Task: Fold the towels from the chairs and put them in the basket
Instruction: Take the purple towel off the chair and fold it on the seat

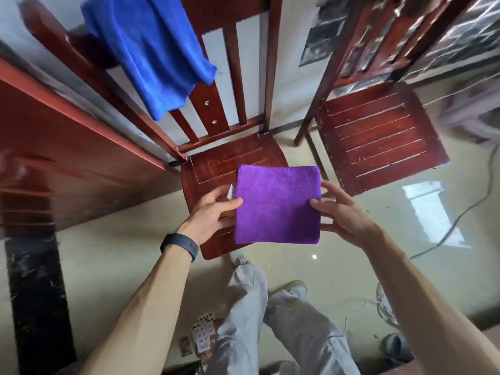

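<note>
A purple towel [277,204], folded into a flat square, is held above the seat of the middle wooden chair [216,163]. My left hand [211,212] pinches its left edge, thumb on top. My right hand [341,212] holds the right edge the same way. A white label sticks out at the towel's left side. A blue towel [151,52] hangs unfolded over the back of the same chair, up and to the left. No basket is in view.
A second wooden chair [378,133] with a bare slatted seat stands to the right. A red-brown table [54,147] fills the left. Playing cards [203,336] lie on the glossy floor by my legs. A cable [460,217] runs across the floor at right.
</note>
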Available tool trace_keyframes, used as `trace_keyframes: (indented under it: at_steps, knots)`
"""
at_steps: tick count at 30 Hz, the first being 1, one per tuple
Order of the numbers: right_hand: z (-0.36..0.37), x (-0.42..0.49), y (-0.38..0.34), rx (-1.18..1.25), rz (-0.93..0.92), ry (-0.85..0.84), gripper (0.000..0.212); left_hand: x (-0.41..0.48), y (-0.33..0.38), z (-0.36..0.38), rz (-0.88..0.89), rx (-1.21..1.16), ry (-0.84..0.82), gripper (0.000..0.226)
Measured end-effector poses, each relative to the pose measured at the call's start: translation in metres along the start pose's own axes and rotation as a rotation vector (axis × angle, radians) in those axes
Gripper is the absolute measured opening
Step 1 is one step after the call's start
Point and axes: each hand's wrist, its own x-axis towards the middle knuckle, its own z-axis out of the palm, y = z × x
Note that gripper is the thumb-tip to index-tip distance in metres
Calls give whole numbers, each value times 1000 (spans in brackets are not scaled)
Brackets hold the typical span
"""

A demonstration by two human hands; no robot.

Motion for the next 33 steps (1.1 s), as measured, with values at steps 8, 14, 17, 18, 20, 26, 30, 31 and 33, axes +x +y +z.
trace_keyframes:
  at_steps: [8, 14, 17, 18, 20, 26, 30, 31, 33]
  knots:
    - [-24, -146, -72, 75, -214, 65, 46, -93, 91, 88, 113, 102, -113, 42]
    - [-53, -224, -100, 157, -347, 221, 48, -125, 141, 162, 162, 192, -239, 41]
    - [-69, -255, -112, 173, -421, 298, 48, -125, 166, 199, 180, 268, -320, 43]
    - [-74, -265, -115, 183, -445, 329, 47, -123, 174, 213, 182, 294, -350, 45]
    - [-83, -286, -118, 212, -482, 399, 46, -120, 188, 242, 186, 347, -403, 49]
    - [-107, -334, -111, 367, -574, 641, 49, -114, 212, 335, 223, 532, -623, 41]
    - [-126, -366, -94, 458, -608, 797, 47, -112, 205, 403, 198, 623, -754, 39]
    - [-133, -373, -90, 484, -612, 831, 47, -111, 201, 421, 183, 644, -781, 40]
    - [-150, -386, -80, 537, -613, 895, 48, -108, 190, 458, 149, 681, -833, 41]
